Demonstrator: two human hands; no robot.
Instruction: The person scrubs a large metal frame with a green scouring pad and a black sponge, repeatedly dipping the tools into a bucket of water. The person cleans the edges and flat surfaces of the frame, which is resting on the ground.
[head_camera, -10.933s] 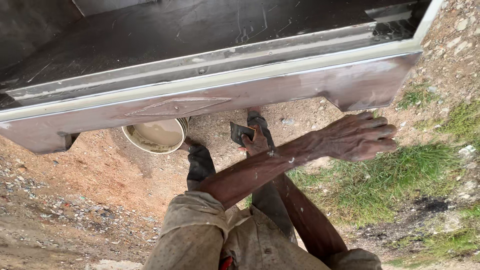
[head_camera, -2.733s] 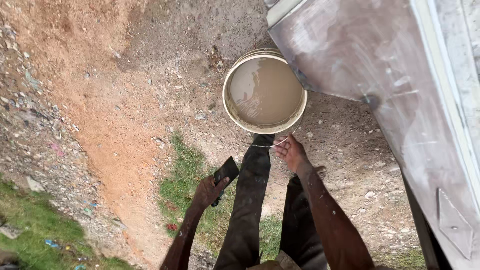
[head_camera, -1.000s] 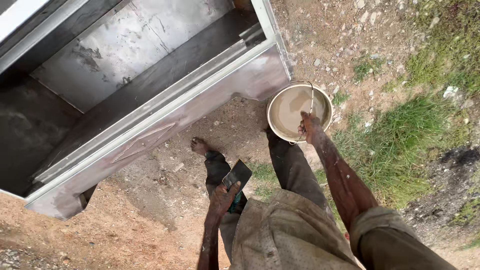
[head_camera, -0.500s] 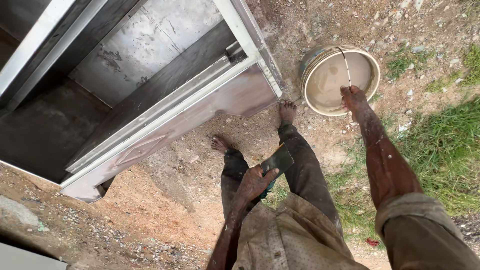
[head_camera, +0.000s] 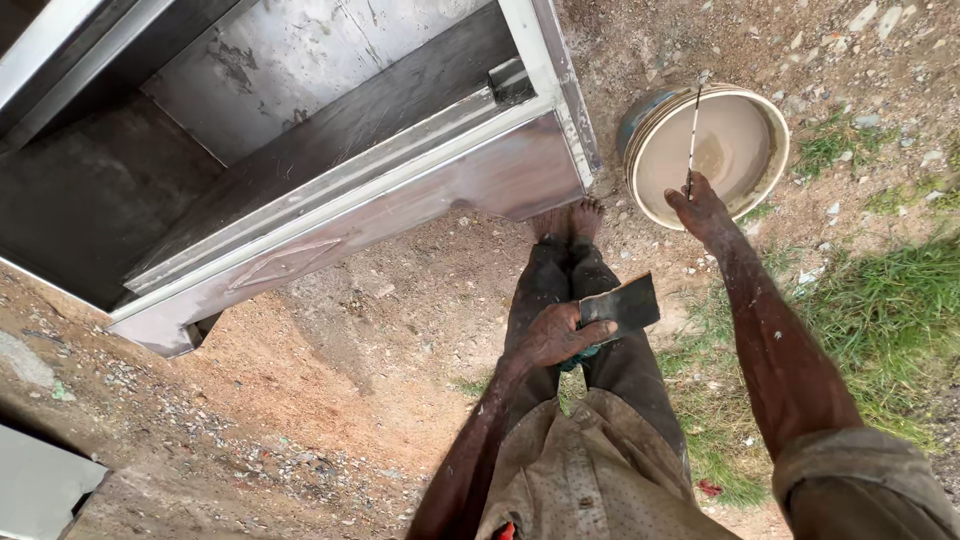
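Observation:
My right hand (head_camera: 697, 207) grips the thin wire handle (head_camera: 692, 135) of a round bucket (head_camera: 768, 176) full of muddy water, which hangs or rests near the metal frame's corner. My left hand (head_camera: 553, 335) holds a dark flat scraper blade (head_camera: 622, 303) in front of my legs. A large grey metal cabinet frame (head_camera: 370, 215) lies on the bare ground at the upper left. My bare feet (head_camera: 568, 217) stand right beside its corner.
Bare reddish dirt with gravel spreads to the lower left. Grass (head_camera: 880, 310) grows at the right. A pale flat slab (head_camera: 40, 485) shows at the bottom left corner.
The view has swung back from the ground to the metal frame. My right hand carries the bucket by its handle alongside me. The scraper stays in my left hand.

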